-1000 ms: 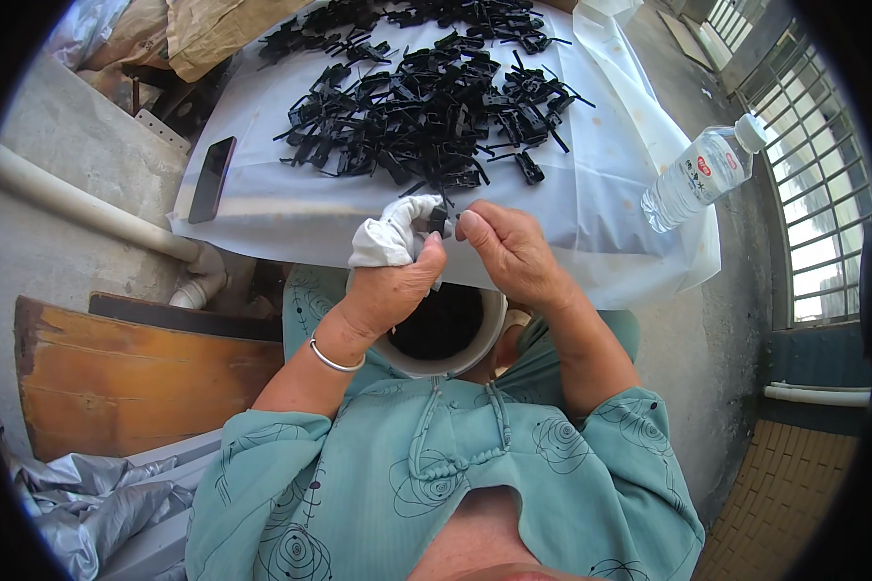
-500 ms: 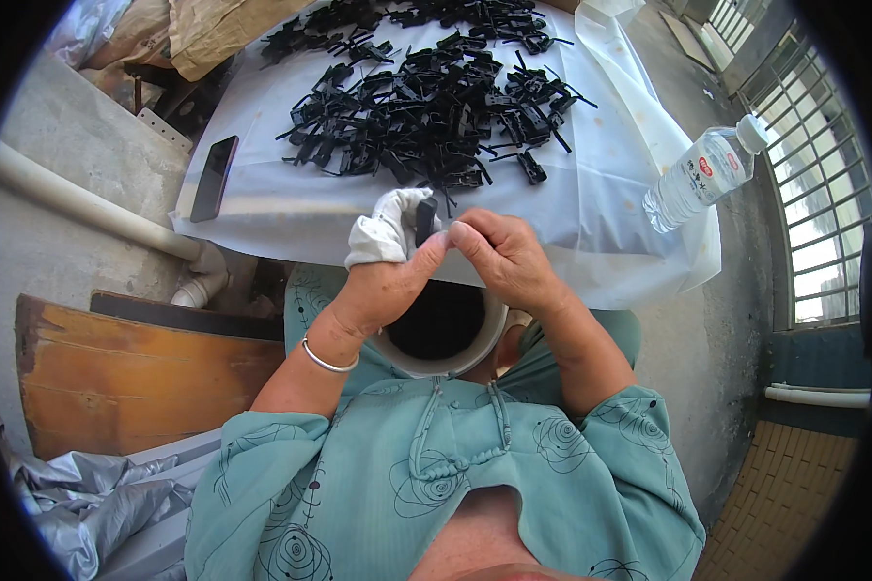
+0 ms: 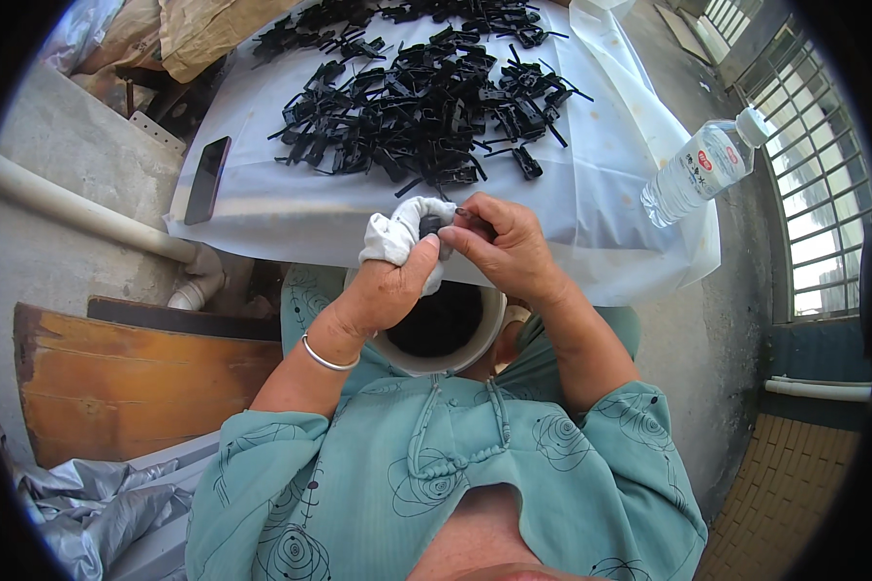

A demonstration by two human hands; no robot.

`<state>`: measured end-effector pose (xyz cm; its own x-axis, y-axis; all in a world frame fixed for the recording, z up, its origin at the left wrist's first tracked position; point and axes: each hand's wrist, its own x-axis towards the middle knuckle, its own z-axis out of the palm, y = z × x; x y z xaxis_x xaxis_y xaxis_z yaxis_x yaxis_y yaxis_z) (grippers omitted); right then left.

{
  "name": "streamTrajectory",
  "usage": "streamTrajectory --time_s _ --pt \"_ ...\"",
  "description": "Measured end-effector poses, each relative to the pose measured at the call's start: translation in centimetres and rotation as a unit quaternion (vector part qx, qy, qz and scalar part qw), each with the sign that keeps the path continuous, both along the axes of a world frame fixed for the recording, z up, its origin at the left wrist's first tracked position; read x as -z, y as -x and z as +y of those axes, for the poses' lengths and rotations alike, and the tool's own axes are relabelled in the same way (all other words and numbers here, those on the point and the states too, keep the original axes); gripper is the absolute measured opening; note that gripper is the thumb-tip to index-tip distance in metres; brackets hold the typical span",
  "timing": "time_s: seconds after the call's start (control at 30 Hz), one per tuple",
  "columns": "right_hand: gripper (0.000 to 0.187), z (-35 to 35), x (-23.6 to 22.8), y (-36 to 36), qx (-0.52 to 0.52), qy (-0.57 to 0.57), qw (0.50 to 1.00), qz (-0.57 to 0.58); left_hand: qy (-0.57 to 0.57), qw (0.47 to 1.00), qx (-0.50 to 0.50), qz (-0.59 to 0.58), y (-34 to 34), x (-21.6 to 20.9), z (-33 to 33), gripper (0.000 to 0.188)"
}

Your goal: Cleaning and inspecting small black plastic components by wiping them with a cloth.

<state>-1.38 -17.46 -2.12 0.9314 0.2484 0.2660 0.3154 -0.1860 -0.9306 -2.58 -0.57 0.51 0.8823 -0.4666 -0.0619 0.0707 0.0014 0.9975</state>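
My left hand (image 3: 395,259), its fingers wrapped in a white cloth glove and its thumb bare, grips a small black plastic part (image 3: 430,226). Beside it, at the table's near edge, my right hand (image 3: 502,242) is closed in a pinch close to that part. A small dark tip (image 3: 463,210) shows at the right fingertips; what it belongs to is hidden. Below both hands, a white bucket (image 3: 494,324) with dark contents stands between my knees. Just beyond the hands lies a large pile of black plastic parts (image 3: 407,111) with thin protruding strips.
White plastic sheeting (image 3: 291,218) covers the table. A dark phone (image 3: 207,180) lies at its left and a clear water bottle (image 3: 702,169) is at the right. A wooden board (image 3: 145,378) and a pale pipe (image 3: 87,208) are on the left; a barred window (image 3: 814,184) is far right.
My left hand has turned and shifted slightly right, so more of the glove covers the black part. The right fingers have moved up a little, with a dark tip now showing at them.
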Motion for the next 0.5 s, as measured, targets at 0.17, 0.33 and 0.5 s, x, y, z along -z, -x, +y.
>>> streamTrajectory --time_s 0.17,0.33,0.5 --pt "0.018 0.2 -0.4 0.5 -0.028 0.043 0.998 -0.034 -0.087 0.981 -0.069 -0.158 -0.7 1.6 0.1 0.021" --pt "0.020 1.1 0.5 0.5 -0.039 0.036 0.998 0.039 -0.144 0.940 -0.087 -0.298 -0.3 1.9 -0.4 0.022" --pt "0.025 1.7 1.0 0.5 -0.063 -0.023 0.996 0.063 -0.153 0.940 -0.079 -0.293 0.1 1.4 0.2 0.022"
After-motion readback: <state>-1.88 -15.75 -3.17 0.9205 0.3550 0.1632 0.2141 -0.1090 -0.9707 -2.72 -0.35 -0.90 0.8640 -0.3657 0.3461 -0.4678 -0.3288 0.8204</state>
